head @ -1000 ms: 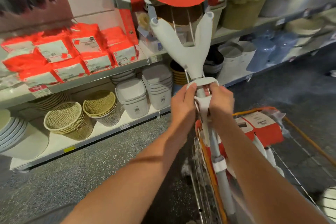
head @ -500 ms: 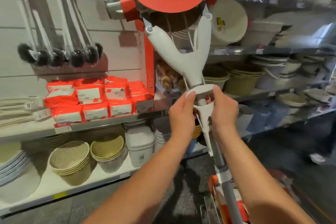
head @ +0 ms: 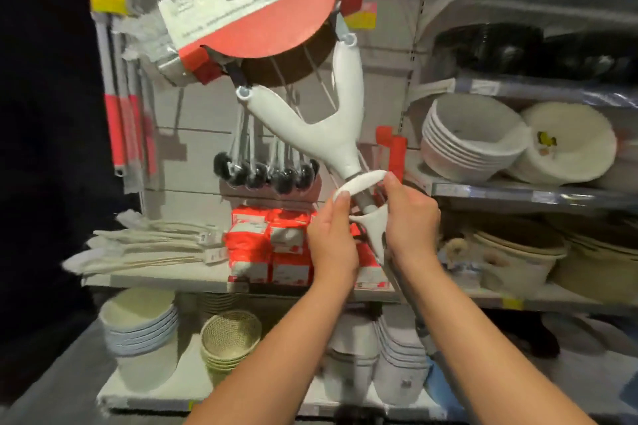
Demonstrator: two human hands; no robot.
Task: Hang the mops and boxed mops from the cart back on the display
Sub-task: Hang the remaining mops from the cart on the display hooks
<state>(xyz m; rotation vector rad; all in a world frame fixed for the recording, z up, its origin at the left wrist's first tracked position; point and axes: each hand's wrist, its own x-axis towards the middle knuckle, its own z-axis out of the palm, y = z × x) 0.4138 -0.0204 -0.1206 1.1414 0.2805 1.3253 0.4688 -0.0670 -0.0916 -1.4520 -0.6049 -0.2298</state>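
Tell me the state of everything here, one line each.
Mop: held up, tilted, head uppermost in a red card sleeve.
Left hand: holding the mop's white lever loop.
Right hand: holding the mop's lever below the loop.
Black-knobbed tools: hanging on the display.
Bowls: stacked, lying on their side.
Baskets: stacked upright.

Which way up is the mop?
Head-up and tilted. The mop has its red head on top; left hand and right hand grip lower down.

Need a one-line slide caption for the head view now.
The left hand and right hand grip the mop, its boxed head up by the display.
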